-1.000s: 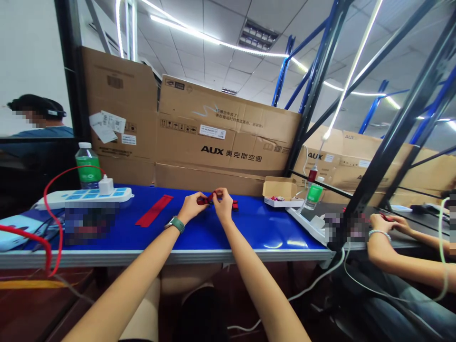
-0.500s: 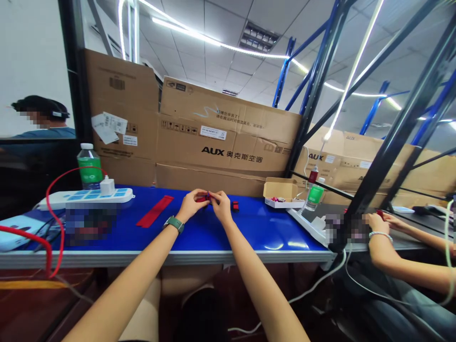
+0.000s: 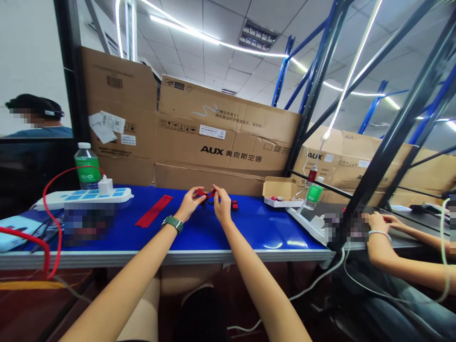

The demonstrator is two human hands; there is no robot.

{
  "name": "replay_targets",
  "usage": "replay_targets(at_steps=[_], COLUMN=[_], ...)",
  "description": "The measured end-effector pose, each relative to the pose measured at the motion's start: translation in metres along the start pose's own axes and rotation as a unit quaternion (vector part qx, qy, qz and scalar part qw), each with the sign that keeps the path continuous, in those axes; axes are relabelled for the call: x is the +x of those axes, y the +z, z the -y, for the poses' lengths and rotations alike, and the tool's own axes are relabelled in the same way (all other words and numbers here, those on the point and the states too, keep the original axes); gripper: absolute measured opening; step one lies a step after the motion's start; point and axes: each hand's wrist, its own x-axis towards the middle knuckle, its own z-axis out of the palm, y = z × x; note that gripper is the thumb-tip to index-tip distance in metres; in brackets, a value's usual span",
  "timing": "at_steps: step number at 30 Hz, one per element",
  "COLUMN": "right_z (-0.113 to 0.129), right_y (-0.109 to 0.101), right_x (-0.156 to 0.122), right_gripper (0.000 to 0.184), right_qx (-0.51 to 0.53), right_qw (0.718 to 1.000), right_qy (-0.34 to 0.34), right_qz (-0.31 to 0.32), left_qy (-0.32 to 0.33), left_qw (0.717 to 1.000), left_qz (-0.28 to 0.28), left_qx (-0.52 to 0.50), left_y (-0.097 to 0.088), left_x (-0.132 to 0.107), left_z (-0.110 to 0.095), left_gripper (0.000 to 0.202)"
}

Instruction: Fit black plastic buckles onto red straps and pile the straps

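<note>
Cardboard boxes (image 3: 228, 137) stand in a wall along the back of a blue table (image 3: 256, 230), with a steel rack (image 3: 395, 142) at its right end. The table's silver front edge runs straight across below the forearms, and both hands work well back from it, nearer the boxes. Blue surface lies open in front of the hands and to their right, as far as a small open box (image 3: 280, 191) near the right corner. To the left lie a power strip (image 3: 81, 199) with a water bottle (image 3: 87, 166) behind it, and a blurred patch hides part of the tabletop. A red strap (image 3: 154, 211) lies flat between that patch and the hands.

Above the table's middle, the left hand (image 3: 190, 204) and right hand (image 3: 223, 204) are raised close together. Thumb and fingers of each pinch a small red-and-black strap piece (image 3: 205, 193) held just off the surface between them. A small red-and-black piece (image 3: 234, 205) lies just beyond the right hand, not touching it. A watch (image 3: 173, 224) sits on the left wrist. At a darker bench to the right, a co-worker's hands (image 3: 379, 223) work apart from all this.
</note>
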Motion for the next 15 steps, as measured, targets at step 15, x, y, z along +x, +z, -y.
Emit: replay_targets(at_steps=[15], right_z=[-0.004], right_y=[0.000], right_x=[-0.002], right_gripper=[0.020], right_qx=[0.025], right_qw=[0.998], right_qy=[0.017], right_qz=[0.063], left_qy=[-0.002], left_qw=[1.000], left_qz=[-0.025], left_qx=[-0.009], left_y=[-0.002], left_x=[-0.001], left_z=[-0.003], left_gripper=[0.065])
